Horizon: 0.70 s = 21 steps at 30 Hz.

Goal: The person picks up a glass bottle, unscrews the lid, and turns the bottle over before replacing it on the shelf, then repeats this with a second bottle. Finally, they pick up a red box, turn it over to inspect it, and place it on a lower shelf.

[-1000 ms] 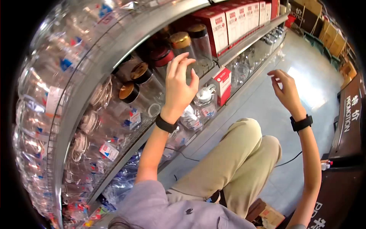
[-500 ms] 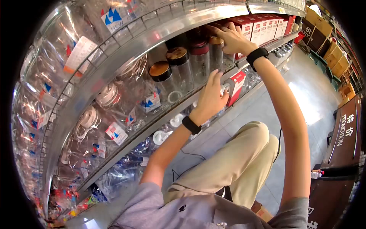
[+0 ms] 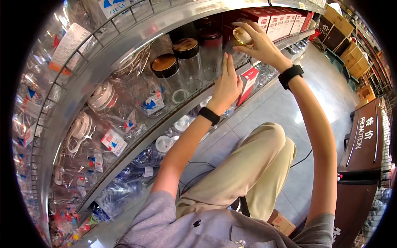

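Note:
My right hand (image 3: 264, 46) grips a clear jar by its shiny gold lid (image 3: 242, 36), thumb and fingers around the lid's edge. Below it, my left hand (image 3: 226, 84) is held with fingers straight and pointing up, fingertips right by the jar's lower side. Farther left along the shelf stand a clear jar with a dark red lid (image 3: 210, 38) and two clear jars with brown-topped black lids, one brown lid (image 3: 185, 45) behind the nearer brown lid (image 3: 164, 64). A black band is on each wrist.
Red and white boxes (image 3: 285, 22) line the shelf to the right. A red box (image 3: 248, 80) sits at the lower shelf edge. Plastic-wrapped containers (image 3: 103, 97) fill the left. The metal shelf edge (image 3: 182, 20) overhangs the jars. Brown promotion stands (image 3: 363, 136) are across the aisle.
My right hand has closed on the gold lid, and the jar now appears tilted with its lid facing me. My left hand has moved up closer to the jar.

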### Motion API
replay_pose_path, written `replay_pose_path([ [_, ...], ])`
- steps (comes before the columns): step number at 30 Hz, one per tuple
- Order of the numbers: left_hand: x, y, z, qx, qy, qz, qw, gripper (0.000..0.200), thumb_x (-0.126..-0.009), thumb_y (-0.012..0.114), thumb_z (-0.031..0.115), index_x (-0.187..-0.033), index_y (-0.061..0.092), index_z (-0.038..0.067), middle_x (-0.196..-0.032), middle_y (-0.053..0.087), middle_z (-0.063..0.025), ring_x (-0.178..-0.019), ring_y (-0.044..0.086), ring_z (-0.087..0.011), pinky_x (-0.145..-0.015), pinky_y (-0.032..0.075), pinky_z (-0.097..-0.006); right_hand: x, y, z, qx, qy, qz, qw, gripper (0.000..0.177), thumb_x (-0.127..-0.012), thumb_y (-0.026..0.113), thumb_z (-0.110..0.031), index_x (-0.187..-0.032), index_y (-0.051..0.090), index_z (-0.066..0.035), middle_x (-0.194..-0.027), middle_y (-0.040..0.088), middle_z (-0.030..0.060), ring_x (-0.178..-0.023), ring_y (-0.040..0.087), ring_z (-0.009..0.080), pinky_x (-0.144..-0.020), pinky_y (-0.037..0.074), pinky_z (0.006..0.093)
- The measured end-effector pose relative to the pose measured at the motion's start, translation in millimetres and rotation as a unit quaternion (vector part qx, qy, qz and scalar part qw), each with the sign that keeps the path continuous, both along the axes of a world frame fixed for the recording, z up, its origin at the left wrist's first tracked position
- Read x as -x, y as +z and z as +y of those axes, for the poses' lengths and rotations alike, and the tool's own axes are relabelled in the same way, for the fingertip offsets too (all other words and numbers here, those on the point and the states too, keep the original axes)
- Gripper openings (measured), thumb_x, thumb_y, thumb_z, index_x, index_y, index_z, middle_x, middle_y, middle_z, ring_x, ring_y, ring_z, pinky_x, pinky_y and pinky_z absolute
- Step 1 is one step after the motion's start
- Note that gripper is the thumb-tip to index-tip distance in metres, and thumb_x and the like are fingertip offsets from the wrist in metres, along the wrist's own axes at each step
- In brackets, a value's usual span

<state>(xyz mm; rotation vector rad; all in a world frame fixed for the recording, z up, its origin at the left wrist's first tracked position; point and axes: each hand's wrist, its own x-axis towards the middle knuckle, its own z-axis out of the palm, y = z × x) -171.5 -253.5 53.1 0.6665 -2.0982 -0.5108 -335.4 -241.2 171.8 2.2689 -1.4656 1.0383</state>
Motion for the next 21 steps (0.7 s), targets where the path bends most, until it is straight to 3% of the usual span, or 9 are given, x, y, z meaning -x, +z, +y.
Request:
replay_pose_path([
  [4, 13, -1, 7, 0.038, 0.007, 0.053, 0.998, 0.076, -0.084, 0.061, 0.012, -0.144, 0.017, -0.006, -0.149, 0.022, -0.03, -0.091, 0.063, -0.0361, -0.079, 0.051, -0.041, -1, 8, 40, -0.029, -0.011, -0.059, 0.998, 0.059, -0.076, 0.077, -0.027, -0.129, 0.052, -0.014, -0.116, 0.051, 0.0155, -0.104, 0.057, 0.0338, -0.087, 0.051, 0.0394],
  [6, 15, 7, 20, 0.001, -0.004, 0.044, 0.999, 0.078, -0.084, 0.063, 0.015, -0.143, 0.018, -0.006, -0.149, 0.022, -0.0289, -0.101, 0.059, -0.0383, -0.084, 0.049, -0.043, -2, 21, 59, 0.047, -0.036, -0.067, 0.996, 0.06, -0.071, 0.082, -0.025, -0.124, 0.058, -0.012, -0.113, 0.053, 0.0127, -0.097, 0.06, 0.027, -0.083, 0.05, 0.035],
  [9, 16, 25, 38, 0.153, 0.048, 0.084, 0.984, 0.075, -0.08, 0.068, 0.022, -0.14, 0.03, -0.003, -0.141, 0.041, -0.0226, -0.099, 0.054, -0.0377, -0.084, 0.046, -0.0442, 3, 40, 100, 0.093, -0.072, -0.077, 0.99, 0.055, -0.069, 0.082, -0.024, -0.119, 0.063, -0.01, -0.105, 0.059, 0.0108, -0.095, 0.06, 0.0267, -0.083, 0.049, 0.0341],
  [12, 7, 45, 63, 0.144, -0.027, 0.039, 0.988, 0.072, -0.074, 0.076, 0.028, -0.132, 0.043, 0.002, -0.127, 0.055, -0.016, -0.096, 0.05, -0.0327, -0.09, 0.039, -0.0442, 11, 47, 145, 0.081, -0.045, -0.182, 0.979, 0.051, -0.071, 0.082, -0.02, -0.117, 0.064, -0.007, -0.101, 0.062, 0.0078, -0.093, 0.062, 0.0143, -0.081, 0.051, 0.0285],
  [13, 7, 47, 74, 0.097, -0.072, 0.048, 0.992, 0.069, -0.069, 0.08, 0.03, -0.125, 0.048, 0.005, -0.118, 0.059, -0.0134, -0.104, 0.05, -0.0323, -0.095, 0.036, -0.044, 14, 49, 164, 0.001, -0.066, -0.219, 0.973, 0.049, -0.079, 0.076, -0.009, -0.124, 0.058, -0.001, -0.115, 0.06, 0.0067, -0.103, 0.061, 0.0145, -0.09, 0.05, 0.0271],
  [16, 16, 36, 103, -0.026, -0.243, 0.085, 0.966, 0.068, -0.07, 0.08, 0.028, -0.125, 0.048, 0.005, -0.118, 0.059, -0.014, -0.109, 0.051, -0.0332, -0.096, 0.038, -0.043, 31, 44, 200, 0.001, -0.151, -0.275, 0.95, 0.044, -0.075, 0.081, -0.025, -0.109, 0.067, -0.002, -0.096, 0.068, 0.007, -0.085, 0.063, 0.0098, -0.073, 0.053, 0.0267],
  [17, 21, 29, 115, -0.182, -0.327, 0.083, 0.924, 0.076, -0.072, 0.081, 0.024, -0.132, 0.039, 0.005, -0.121, 0.056, -0.0152, -0.111, 0.053, -0.031, -0.096, 0.042, -0.0424, 37, 41, 210, -0.028, -0.158, -0.309, 0.938, 0.044, -0.076, 0.079, -0.029, -0.109, 0.068, -0.001, -0.094, 0.068, 0.0063, -0.083, 0.063, 0.0097, -0.07, 0.052, 0.0258],
  [19, 37, 15, 133, -0.347, -0.44, 0.106, 0.821, 0.077, -0.075, 0.078, 0.015, -0.137, 0.032, 0.006, -0.126, 0.052, -0.0137, -0.112, 0.055, -0.0259, -0.091, 0.048, -0.0377, 37, 38, 231, -0.082, -0.2, -0.367, 0.905, 0.044, -0.08, 0.073, -0.036, -0.106, 0.069, -0.001, -0.088, 0.068, 0.0048, -0.076, 0.062, 0.0087, -0.063, 0.05, 0.0234],
  [21, 41, 20, 148, -0.527, -0.5, 0.093, 0.681, 0.086, -0.077, 0.073, 0.002, -0.144, 0.019, 0.006, -0.131, 0.046, -0.0151, -0.109, 0.057, -0.0239, -0.087, 0.051, -0.0367, 60, 20, 243, -0.108, -0.26, -0.416, 0.865, 0.047, -0.079, 0.072, -0.044, -0.104, 0.07, -0.004, -0.084, 0.066, 0.0028, -0.07, 0.061, 0.0062, -0.06, 0.047, 0.0192],
])
